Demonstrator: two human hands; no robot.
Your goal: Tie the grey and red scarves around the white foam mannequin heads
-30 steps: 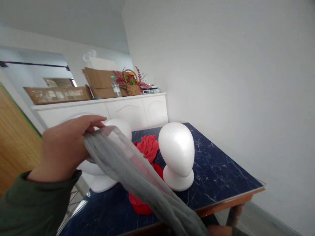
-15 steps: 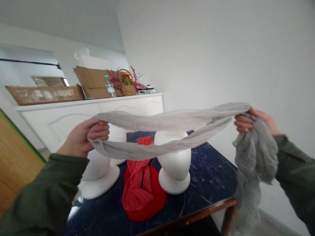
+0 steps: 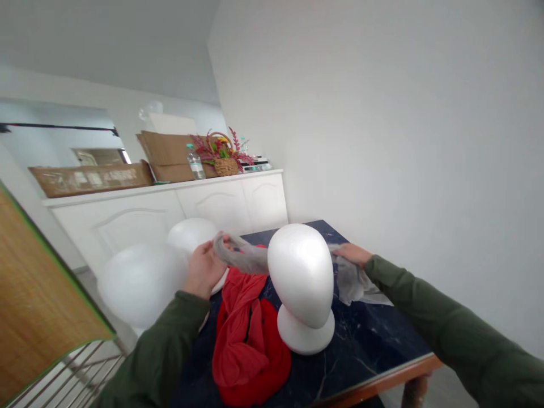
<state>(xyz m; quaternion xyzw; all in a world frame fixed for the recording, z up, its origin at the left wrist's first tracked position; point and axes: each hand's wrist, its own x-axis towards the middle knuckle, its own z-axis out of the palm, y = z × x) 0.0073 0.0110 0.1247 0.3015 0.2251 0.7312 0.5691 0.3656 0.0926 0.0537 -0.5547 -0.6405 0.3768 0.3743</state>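
A long, thin grey scarf [image 3: 249, 259] is stretched between my hands and passes behind a white foam mannequin head [image 3: 301, 275], which hides its middle. My left hand [image 3: 206, 266], left of that head, grips a looped end with its fingers. On the far side of the head my right hand [image 3: 353, 254] is closed around the scarf, and the loose grey part hangs down onto the table below it. A red scarf [image 3: 242, 340] lies bunched on the table beside the head's base. Two more foam heads, a near one [image 3: 142, 283] and a farther one [image 3: 191, 231], stand at left.
The dark blue marbled table [image 3: 361, 334] has a wooden edge. Behind it, a white cabinet [image 3: 221, 198] carries cardboard boxes [image 3: 91, 178], a water bottle [image 3: 195, 163] and a flower basket [image 3: 225, 165]. A wooden panel [image 3: 38, 294] and a metal rack [image 3: 85, 368] are at left.
Both hands have moved forward and closer together, taking the grey scarf from in front of the foam head to behind it. The scarf's loose end now rests on the table.
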